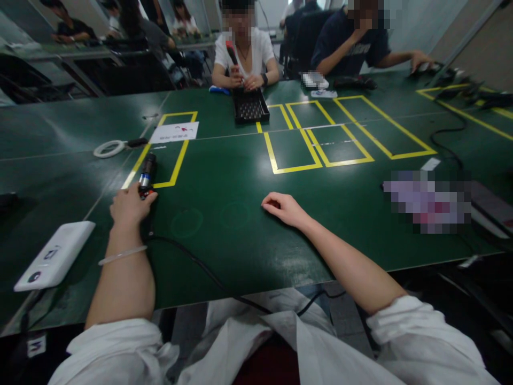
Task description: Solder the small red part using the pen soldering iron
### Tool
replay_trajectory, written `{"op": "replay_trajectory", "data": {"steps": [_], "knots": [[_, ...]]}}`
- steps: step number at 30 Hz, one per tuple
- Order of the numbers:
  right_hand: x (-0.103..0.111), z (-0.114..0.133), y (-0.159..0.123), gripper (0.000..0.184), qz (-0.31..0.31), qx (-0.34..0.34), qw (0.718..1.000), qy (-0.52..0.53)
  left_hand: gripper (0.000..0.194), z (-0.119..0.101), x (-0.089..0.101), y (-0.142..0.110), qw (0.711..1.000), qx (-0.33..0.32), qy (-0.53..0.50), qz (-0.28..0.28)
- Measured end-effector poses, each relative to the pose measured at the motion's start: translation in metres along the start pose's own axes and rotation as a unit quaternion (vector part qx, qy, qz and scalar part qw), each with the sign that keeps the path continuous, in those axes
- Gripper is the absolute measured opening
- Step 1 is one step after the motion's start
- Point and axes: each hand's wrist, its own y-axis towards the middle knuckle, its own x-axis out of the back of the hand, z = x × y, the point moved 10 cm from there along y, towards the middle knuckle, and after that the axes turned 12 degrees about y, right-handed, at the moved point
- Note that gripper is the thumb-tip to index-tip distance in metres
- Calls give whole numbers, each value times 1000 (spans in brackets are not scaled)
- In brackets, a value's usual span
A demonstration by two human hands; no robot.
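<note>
At the left, my left hand [130, 206] is closed around a black corded power tool [147, 170] with a silver and blue band and a red part near the thumb. The tool looks like an electric screwdriver and points away from me; its lower part is partly hidden by the hand. Its black cord [192, 256] runs across the table to the near edge. My right hand [284, 208] rests on the green table [228, 251], fingers curled and thumb against them, with nothing visible in it.
Yellow tape outlines [296, 170] mark the table. A white sheet [175, 132] and a coiled white cable [109, 149] lie beyond the tool, a white power bank [56, 256] at left. Across sits a person [262, 51] holding a red-and-black tool, behind a black tray [251, 115] of small parts.
</note>
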Motion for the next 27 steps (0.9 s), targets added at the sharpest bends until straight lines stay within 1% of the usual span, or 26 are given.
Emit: {"op": "replay_trajectory", "data": {"steps": [2,5,9,14,18,22,27], "knots": [[0,1,0,13,0,-1,1000,1,67,3,4,-2,1000,14,1,-20],[0,1,0,13,-1,0,1000,2,63,-1,11,-7,998,22,-21,-48],[0,0,0,13,0,-1,1000,4,52,-5,16,-12,996,33,-56,-56],[0,-1,0,13,0,-5,1000,1,41,-7,17,-13,996,20,-68,-61],[0,0,0,13,0,-4,1000,5,37,-6,17,-13,994,25,-80,-65],[0,0,0,13,1,-3,1000,1,35,-4,17,-15,995,41,-67,-69],[-1,-2,0,13,1,-5,1000,1,36,-7,23,-19,993,45,-64,-93]]}}
